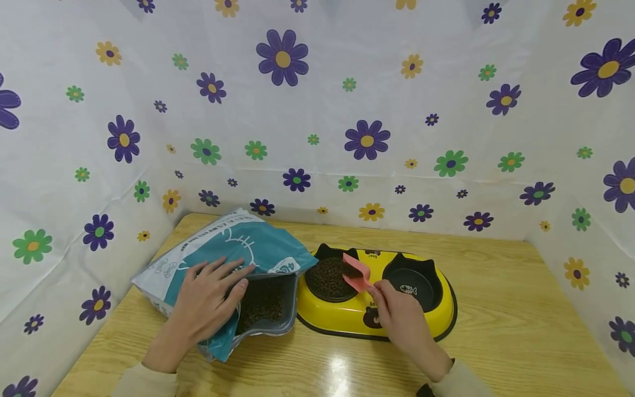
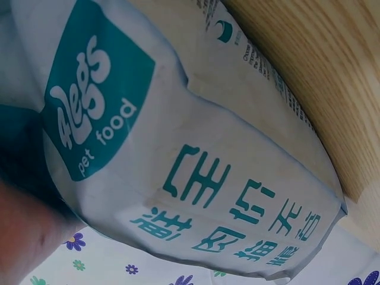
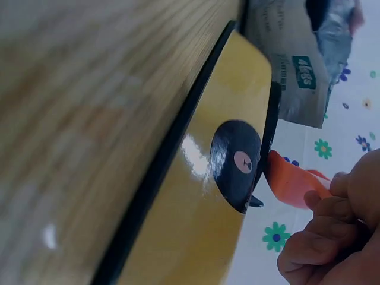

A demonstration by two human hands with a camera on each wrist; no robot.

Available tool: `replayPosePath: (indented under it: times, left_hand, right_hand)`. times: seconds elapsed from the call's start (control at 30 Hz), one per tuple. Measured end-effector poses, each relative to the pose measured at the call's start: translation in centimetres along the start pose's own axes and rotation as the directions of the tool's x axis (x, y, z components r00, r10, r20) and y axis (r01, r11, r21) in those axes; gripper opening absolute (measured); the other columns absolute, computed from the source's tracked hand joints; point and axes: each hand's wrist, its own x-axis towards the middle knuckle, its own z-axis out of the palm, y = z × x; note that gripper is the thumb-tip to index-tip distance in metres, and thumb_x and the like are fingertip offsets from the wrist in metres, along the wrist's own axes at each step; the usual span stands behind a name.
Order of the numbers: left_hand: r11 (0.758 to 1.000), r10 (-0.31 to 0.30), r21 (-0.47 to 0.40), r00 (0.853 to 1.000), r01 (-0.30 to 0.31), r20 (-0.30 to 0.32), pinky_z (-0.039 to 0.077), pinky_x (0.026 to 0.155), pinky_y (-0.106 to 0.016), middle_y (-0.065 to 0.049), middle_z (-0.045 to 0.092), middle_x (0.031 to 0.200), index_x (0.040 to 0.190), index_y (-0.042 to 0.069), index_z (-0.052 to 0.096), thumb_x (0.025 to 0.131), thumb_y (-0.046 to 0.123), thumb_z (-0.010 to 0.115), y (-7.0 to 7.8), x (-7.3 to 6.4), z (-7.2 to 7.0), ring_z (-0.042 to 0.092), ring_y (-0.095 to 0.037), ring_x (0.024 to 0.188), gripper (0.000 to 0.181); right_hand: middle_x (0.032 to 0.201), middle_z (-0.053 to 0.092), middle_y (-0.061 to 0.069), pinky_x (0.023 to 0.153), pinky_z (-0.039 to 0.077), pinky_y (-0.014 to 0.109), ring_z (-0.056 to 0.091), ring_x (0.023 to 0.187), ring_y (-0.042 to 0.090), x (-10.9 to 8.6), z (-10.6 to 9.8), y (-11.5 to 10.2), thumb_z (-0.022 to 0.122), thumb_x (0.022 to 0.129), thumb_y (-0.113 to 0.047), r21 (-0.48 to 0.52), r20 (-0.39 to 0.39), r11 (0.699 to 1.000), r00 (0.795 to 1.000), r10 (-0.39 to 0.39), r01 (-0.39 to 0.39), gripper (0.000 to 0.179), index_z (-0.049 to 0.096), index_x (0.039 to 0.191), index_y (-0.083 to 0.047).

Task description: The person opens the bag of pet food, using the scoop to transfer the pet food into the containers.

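White sheeting (image 1: pixel 317 88) printed with purple, green and orange daisies stands behind and beside a wood-grained surface (image 1: pixel 521 309). Over the left black bowl (image 1: pixel 324 252) is a small scoop (image 1: pixel 364 270), plain pink with a slim handle, its mouth turned toward the brown pellets (image 1: pixel 327 278) there; its pan looks dark inside, whether from pellets or shadow I cannot tell. Of the two hands, the right hand (image 1: pixel 404 320) pinches the scoop's handle, while the left hand (image 1: pixel 210 300) lies with fingers spread on a teal-and-white bag (image 1: pixel 213 248), which rests on its side, its wide mouth showing more pellets within. Both bowls have cat-ear rims and sit in a glossy yellow stand (image 1: pixel 342 320); the right bowl (image 1: pixel 416 275) shows a fish-bone print.

Only the head view shows the pellets and the bowls' insides. From the left wrist, the bag's printed side fills the frame, with "4legs pet food" and large teal characters readable. From the right wrist, the stand's side appears close up, with a dark bear face, its pale pink muzzle and a black base edge
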Motion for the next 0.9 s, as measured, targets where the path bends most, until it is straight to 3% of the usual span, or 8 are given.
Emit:
replayPosePath:
  times: [0.13,0.27,0.33,0.43,0.5,0.6,0.73,0.9]
  left_hand:
    - [1.0,-0.004,-0.005,1.0,0.004,0.006,0.037,0.108,-0.064,-0.004,0.065,0.143,0.137,0.027,0.068,0.108,0.037,0.047,0.0,0.0,0.1,0.056,-0.04,0.135,0.037]
    - [1.0,-0.004,-0.003,1.0,0.004,0.015,0.039,0.107,-0.063,-0.004,0.064,0.144,0.138,0.028,0.067,0.108,0.038,0.046,0.0,0.0,0.2,0.056,-0.04,0.135,0.038]
    - [1.0,-0.002,-0.002,1.0,0.002,0.015,0.04,0.106,-0.062,-0.004,0.064,0.144,0.138,0.028,0.067,0.108,0.038,0.046,0.0,-0.1,0.2,0.056,-0.04,0.135,0.038]
    - [1.0,-0.001,-0.006,1.0,0.001,0.014,0.042,0.104,-0.062,-0.004,0.064,0.144,0.138,0.028,0.067,0.108,0.037,0.046,0.0,-0.1,0.2,0.056,-0.04,0.135,0.037]
    - [1.0,-0.002,-0.008,1.0,0.002,0.015,0.042,0.103,-0.062,-0.004,0.064,0.144,0.138,0.028,0.067,0.108,0.037,0.046,0.0,-0.1,0.2,0.056,-0.04,0.135,0.037]
    - [1.0,-0.004,-0.01,1.0,0.004,0.021,0.043,0.103,-0.063,-0.004,0.064,0.144,0.138,0.028,0.067,0.109,0.037,0.046,-0.1,0.0,0.1,0.056,-0.04,0.135,0.037]
    - [1.0,-0.007,-0.013,1.0,0.007,0.029,0.044,0.104,-0.064,-0.005,0.063,0.145,0.139,0.026,0.066,0.108,0.037,0.046,-0.1,0.0,0.0,0.055,-0.041,0.136,0.038]
    - [0.999,-0.015,-0.029,0.999,0.017,0.038,0.046,0.104,-0.066,-0.006,0.063,0.145,0.139,0.026,0.066,0.108,0.038,0.046,0.0,0.0,-0.1,0.054,-0.042,0.137,0.039]
  right_hand:
    - [0.059,0.04,-0.009,0.043,0.022,0.012,0.031,0.048,0.001,0.2,0.4,-0.1,0.076,0.092,-0.015,-0.262,-0.031,0.947,0.979,-0.2,0.185,0.019,0.058,0.09,-0.01]
    - [0.062,0.034,-0.007,0.046,0.015,0.011,0.024,0.05,0.004,0.3,0.5,-0.2,0.07,0.097,-0.025,-0.383,-0.025,0.892,0.963,-0.27,0.24,0.02,0.057,0.094,-0.009]
    - [0.063,0.035,-0.008,0.046,0.016,0.01,0.024,0.052,0.001,0.2,0.4,-0.4,0.061,0.101,-0.03,-0.318,-0.04,0.916,0.962,-0.27,0.244,0.022,0.058,0.094,-0.01]
    - [0.063,0.039,-0.01,0.045,0.022,0.008,0.026,0.052,-0.005,0.1,0.1,-1.1,0.056,0.104,-0.029,-0.104,-0.066,0.953,0.954,-0.292,0.284,0.022,0.063,0.096,-0.01]
    - [0.063,0.045,-0.01,0.047,0.029,0.005,0.032,0.053,-0.007,-0.1,0.0,-1.7,0.058,0.105,-0.024,0.042,-0.076,0.934,0.933,-0.351,0.355,0.018,0.066,0.098,-0.009]
    - [0.063,0.051,-0.008,0.051,0.034,0.002,0.038,0.052,-0.006,-0.3,0.1,-2.9,0.058,0.105,-0.021,0.162,-0.079,0.863,0.878,-0.471,0.478,0.017,0.068,0.1,-0.009]
    - [0.065,0.053,-0.007,0.054,0.033,0.001,0.041,0.054,-0.003,-0.3,0.9,-4.9,0.052,0.108,-0.027,0.155,-0.051,0.819,0.833,-0.551,0.552,0.025,0.066,0.096,-0.011]
    - [0.065,0.049,-0.01,0.052,0.023,0.003,0.038,0.054,-0.001,0.0,2.8,-7.0,0.058,0.105,-0.031,-0.021,0.046,0.812,0.812,-0.582,0.583,0.019,0.062,0.094,-0.016]
